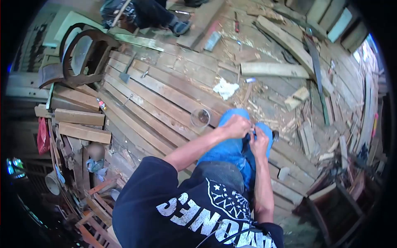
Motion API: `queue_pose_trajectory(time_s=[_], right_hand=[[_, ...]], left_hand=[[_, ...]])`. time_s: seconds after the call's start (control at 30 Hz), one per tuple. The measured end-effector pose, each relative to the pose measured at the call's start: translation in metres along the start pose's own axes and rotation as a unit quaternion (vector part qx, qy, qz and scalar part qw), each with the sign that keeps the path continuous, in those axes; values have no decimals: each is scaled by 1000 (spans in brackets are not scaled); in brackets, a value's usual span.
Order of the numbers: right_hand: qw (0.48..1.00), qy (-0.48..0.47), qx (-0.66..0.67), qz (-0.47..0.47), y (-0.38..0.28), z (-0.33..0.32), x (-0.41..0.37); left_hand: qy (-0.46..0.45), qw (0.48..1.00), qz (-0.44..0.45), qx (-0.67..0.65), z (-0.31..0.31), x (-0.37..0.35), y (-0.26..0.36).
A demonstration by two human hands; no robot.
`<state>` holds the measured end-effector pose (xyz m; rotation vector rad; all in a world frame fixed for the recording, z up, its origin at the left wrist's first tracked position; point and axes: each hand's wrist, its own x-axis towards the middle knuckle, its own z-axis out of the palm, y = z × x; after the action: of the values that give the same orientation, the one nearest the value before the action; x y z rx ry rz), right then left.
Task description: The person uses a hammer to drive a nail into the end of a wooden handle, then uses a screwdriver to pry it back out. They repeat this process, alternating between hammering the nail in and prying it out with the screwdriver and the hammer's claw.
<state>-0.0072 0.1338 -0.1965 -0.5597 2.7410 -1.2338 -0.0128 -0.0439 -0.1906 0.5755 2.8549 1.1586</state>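
Note:
My left hand (238,126) and my right hand (259,143) are close together above my knees in blue jeans (221,148). Both have their fingers closed in a pinch around something small and pale between them, too small to make out. Left of my left hand, a clear round container (200,118) with dark brown bits in it stands on the wooden slats (153,99). Farther up the slats lie a flat-bladed tool (125,76) and a small metal piece (144,73). A crumpled white paper or cloth (226,88) lies beyond my knees.
Wood offcuts and shavings litter the plank floor. A handsaw (317,76) leans across a long beam (285,41) at right. Another person's leg and shoe (181,27) show at the top. An oval wooden frame (82,56) and stacked blocks (84,131) stand at left.

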Motion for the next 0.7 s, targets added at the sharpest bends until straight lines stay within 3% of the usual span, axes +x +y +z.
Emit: queue_pose_trajectory(time_s=[0.1, 0.2, 0.3, 0.37, 0.47, 0.7], right_hand=[[1000, 6, -6, 0, -1, -2, -6], [1000, 6, -6, 2, 4, -3, -15], [1000, 6, -13, 9, 7, -5, -18], [1000, 1, 1, 27, -3, -11, -13], [999, -18, 6, 34, -10, -18, -6], [999, -15, 15, 32, -10, -19, -7]], left_hand=[[-38, 999, -16, 3, -3, -1, 8], [16, 999, -13, -32, 9, -4, 12], [-23, 999, -37, -16, 7, -2, 16], [-56, 998, -27, 18, 2, 2, 23], [-2, 1000, 11, -4, 4, 5, 25], [-24, 999, 29, 16, 12, 6, 21]])
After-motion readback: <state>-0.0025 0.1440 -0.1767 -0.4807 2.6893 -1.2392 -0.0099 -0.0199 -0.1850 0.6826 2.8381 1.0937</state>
